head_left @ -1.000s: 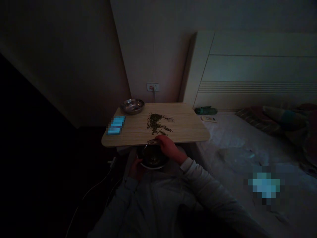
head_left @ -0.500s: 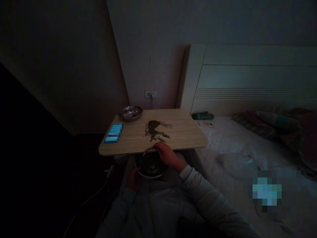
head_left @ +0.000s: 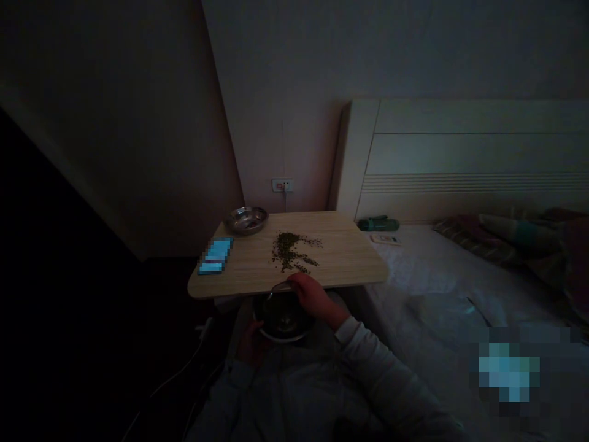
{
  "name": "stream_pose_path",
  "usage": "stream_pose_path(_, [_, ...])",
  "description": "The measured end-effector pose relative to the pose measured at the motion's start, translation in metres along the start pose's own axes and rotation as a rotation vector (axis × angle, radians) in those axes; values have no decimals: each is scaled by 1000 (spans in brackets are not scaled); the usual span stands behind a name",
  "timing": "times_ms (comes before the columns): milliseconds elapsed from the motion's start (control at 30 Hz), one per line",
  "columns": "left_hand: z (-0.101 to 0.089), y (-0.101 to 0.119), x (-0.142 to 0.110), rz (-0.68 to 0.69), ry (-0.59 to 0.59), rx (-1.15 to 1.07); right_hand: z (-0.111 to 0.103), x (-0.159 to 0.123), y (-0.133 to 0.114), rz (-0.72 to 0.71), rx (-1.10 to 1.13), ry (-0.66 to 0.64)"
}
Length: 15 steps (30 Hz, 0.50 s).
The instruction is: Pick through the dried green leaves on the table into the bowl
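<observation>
A dark metal bowl (head_left: 285, 337) rests in my lap, just below the table's near edge. My left hand (head_left: 252, 344) grips its left rim, the thumb over the edge. Over the bowl's far rim, my right hand (head_left: 313, 299) is closed on a thin, curved, shiny spoon (head_left: 278, 287), whose lower end dips towards the bowl. What lies in the bowl is too dark to make out. On the wooden table (head_left: 248, 264), small green beans (head_left: 286, 247) are spread in a heap with streaks reaching right and towards me.
A second steel bowl (head_left: 247, 221) stands at the table's back left, with a lit phone (head_left: 216, 256) before it. To the right is a bed (head_left: 414, 264) holding a green bottle (head_left: 378, 223), a pale flat device (head_left: 385, 239) and a blanket. A cable (head_left: 170, 380) trails on the left.
The whole view has shifted, so everything sits slightly lower. Both hands keep their hold on the bowl and spoon; the beans on the table look the same.
</observation>
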<state>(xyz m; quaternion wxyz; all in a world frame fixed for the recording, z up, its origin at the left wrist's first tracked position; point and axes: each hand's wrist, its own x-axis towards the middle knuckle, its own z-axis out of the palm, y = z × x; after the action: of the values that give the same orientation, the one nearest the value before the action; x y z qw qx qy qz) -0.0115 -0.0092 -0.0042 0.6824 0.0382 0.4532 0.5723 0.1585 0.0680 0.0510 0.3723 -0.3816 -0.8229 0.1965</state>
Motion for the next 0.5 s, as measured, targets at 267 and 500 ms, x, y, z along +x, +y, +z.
stream_pose_path(267, [3,0,-3,56,11,-23,0,-1,0,-6,-1,-1])
stream_pose_path(500, [5,2,-5,29,22,14,1,-3,0,1,17,21])
